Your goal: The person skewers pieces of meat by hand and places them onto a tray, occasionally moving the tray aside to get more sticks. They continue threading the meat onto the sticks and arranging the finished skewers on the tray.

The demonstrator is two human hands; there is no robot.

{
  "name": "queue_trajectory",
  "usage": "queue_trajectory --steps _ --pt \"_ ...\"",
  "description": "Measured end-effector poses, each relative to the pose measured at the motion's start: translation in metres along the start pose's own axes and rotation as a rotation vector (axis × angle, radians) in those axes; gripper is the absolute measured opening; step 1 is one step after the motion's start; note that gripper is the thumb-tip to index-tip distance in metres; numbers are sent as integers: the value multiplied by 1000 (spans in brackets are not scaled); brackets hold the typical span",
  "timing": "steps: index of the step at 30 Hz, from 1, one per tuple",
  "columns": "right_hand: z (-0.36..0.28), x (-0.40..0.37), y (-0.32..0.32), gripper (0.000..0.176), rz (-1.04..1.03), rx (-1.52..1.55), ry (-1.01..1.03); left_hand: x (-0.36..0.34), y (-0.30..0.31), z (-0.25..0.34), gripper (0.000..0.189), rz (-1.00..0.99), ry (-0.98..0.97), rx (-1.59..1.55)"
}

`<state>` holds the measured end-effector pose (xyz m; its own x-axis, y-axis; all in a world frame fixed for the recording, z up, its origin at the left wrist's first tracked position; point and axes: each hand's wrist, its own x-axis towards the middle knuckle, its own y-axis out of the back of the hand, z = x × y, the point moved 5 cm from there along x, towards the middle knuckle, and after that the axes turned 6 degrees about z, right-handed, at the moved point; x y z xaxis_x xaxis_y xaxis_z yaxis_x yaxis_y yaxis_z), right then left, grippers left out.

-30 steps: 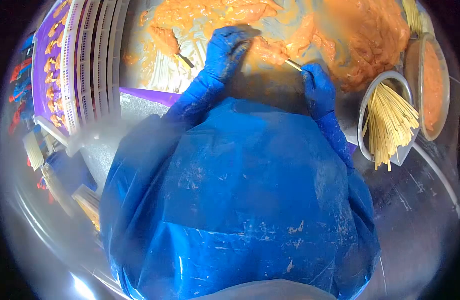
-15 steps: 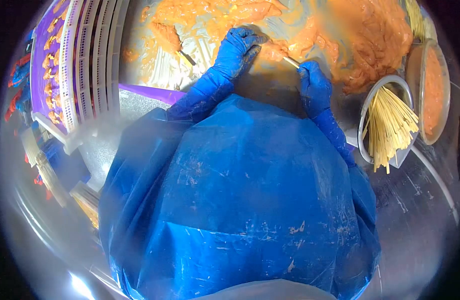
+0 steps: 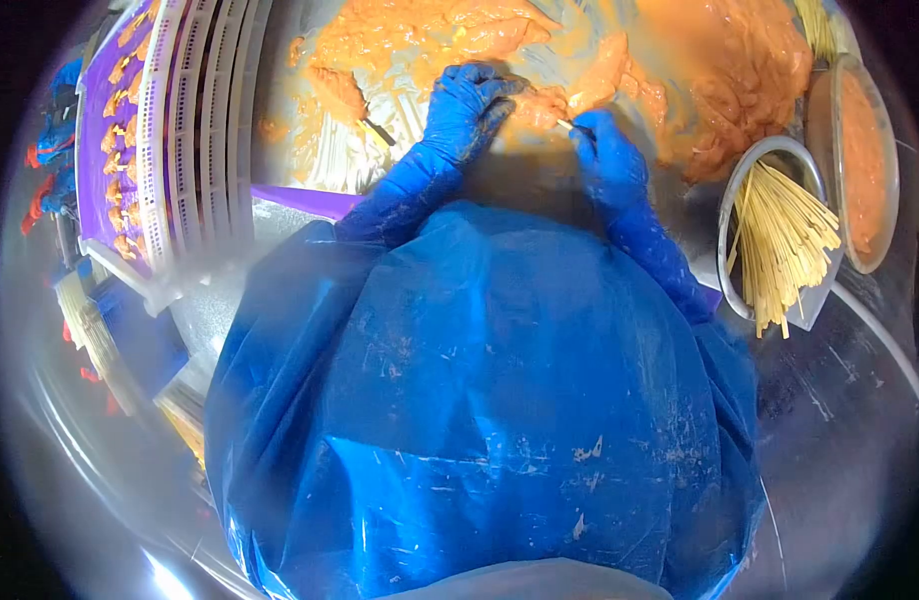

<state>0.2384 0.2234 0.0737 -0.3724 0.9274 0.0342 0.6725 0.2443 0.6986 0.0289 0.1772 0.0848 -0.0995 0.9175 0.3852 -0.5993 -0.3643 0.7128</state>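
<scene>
1. Left hand (image 3: 467, 112)'s at one end of the meat piece (image 3: 540, 108); can't tell if it's pinching.
2. Right hand (image 3: 612, 160)'s gripping the stick (image 3: 565, 124), hands apart, meat between.
3. Little stick shows, so it's probably mostly in.

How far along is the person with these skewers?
One meat-loaded skewer, lying to the left, looks done. In hand: the right hand holds a stick at a meat piece beside the left hand. Remaining, apparently: the loose meat, with bare sticks in the container.
</scene>
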Motion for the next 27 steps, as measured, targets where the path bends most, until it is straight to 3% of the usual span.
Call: queue_trajectory --steps 1,3,5,6,17,20,23,25,26,27 --pt "5 -1 4 13 -36 130 -84 1 6 3 37 1 -20 70" --pt "17 -7 19 11 -41 203 -32 2 7 6 43 2 -39 139" --pt "28 -13 24 9 -55 269 4 -4 -5 18 62 -27 -175 122" --pt "31 -12 22 6 -73 259 -1 -8 -18 22 75 -180 -159 202" --pt "22 -4 11 6 -163 330 -154 -11 -34 44 78 -264 -125 233" --pt "26 -1 5 12 -269 315 -198 -14 -40 48 84 -278 -231 292" --pt "23 3 3 9 -221 349 -18 -17 -51 51 83 -295 -237 156" --pt "13 2 3 11 -379 396 -127 -21 -61 51 81 -348 -370 240" --pt "8 1 3 11 -395 408 -100 -21 -47 58 79 -293 -282 -40" --pt "11 -3 3 11 -435 464 -180 -20 -41 60 79 -282 -267 -6"
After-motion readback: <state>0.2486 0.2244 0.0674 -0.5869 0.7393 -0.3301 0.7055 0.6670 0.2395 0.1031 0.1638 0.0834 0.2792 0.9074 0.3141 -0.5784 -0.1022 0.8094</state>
